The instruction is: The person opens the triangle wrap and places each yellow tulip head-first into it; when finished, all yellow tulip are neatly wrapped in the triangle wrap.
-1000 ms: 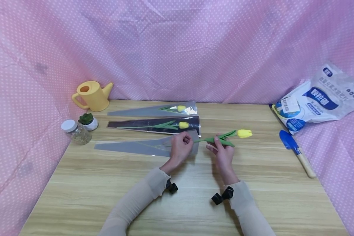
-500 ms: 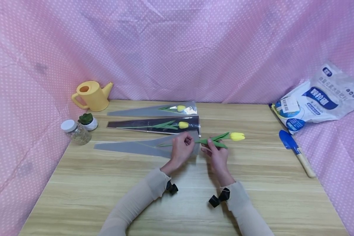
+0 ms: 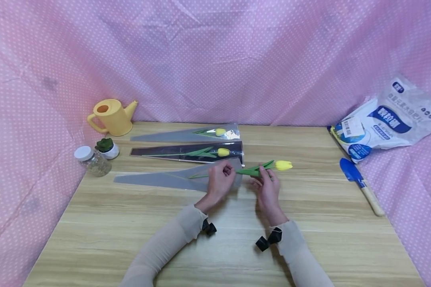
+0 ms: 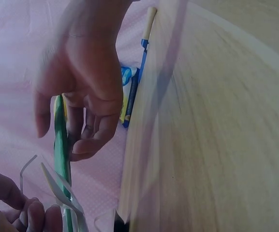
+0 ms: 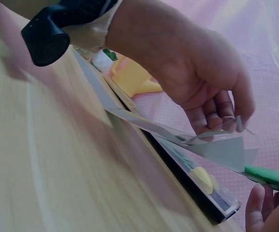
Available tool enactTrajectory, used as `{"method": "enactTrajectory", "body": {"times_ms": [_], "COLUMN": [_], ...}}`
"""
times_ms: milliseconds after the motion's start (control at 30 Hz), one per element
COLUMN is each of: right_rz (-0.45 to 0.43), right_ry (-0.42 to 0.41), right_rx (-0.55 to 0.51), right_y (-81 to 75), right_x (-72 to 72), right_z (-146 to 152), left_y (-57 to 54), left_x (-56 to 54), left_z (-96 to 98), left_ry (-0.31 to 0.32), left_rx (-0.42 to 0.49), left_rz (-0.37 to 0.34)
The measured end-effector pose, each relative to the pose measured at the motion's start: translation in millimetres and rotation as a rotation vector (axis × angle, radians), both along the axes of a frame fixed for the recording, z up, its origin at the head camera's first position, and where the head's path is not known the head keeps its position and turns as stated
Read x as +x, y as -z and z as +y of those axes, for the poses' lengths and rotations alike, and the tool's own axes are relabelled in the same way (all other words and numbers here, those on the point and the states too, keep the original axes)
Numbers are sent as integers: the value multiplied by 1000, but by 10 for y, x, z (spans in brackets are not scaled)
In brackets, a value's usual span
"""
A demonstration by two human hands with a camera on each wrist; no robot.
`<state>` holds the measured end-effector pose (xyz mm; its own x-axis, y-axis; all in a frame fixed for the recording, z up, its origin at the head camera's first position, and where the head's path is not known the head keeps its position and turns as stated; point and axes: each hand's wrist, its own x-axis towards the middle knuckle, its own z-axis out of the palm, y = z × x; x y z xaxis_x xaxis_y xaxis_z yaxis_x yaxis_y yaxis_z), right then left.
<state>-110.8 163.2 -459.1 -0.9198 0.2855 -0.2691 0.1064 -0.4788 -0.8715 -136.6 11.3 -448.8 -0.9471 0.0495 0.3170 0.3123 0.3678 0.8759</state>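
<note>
My left hand [image 3: 220, 179] pinches the lip of a grey-backed clear flower sleeve [image 3: 165, 181] at its wide right end; the right wrist view shows finger and thumb on the film [image 5: 221, 151]. My right hand [image 3: 268, 193] holds a yellow tulip [image 3: 283, 165] by its green leaves, just right of the sleeve mouth. The tulip's stem runs leftward inside the sleeve, while bloom and most of the leaves stay outside. In the left wrist view, the leaves [image 4: 61, 145] pass under the right hand [image 4: 91, 82] toward the sleeve. Left fingers hide part of the stem.
Behind lie a dark sleeve [image 3: 158, 152] and a grey sleeve [image 3: 161, 137], each with a yellow tulip inside. At left stand a yellow watering can [image 3: 115, 117], a potted succulent [image 3: 107, 148] and a lidded jar [image 3: 95, 162]. A trowel [image 3: 362, 185] and fertilizer bag [image 3: 391, 119] lie right.
The tulip has slid leftward, its stem and lower leaves deeper in the sleeve. My right hand went left with it, then shifted slightly right along it toward the bloom. The left hand stays put.
</note>
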Motion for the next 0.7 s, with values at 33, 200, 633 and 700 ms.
{"method": "enactTrajectory", "body": {"times_ms": [33,200,633,700], "right_rz": [-7,-26,-9,-10], "right_ry": [9,38,-28,-25], "right_rx": [-3,8,81,91], "right_y": [-4,-13,41,51], "right_x": [-1,-12,12,15], "right_z": [14,52,-60,-81], "left_y": [3,1,-15,-18], "left_x": [-2,6,64,66], "left_z": [0,1,42,46], "left_ry": [3,14,34,28], "left_rx": [3,4,11,10], "left_rz": [2,14,46,51]}}
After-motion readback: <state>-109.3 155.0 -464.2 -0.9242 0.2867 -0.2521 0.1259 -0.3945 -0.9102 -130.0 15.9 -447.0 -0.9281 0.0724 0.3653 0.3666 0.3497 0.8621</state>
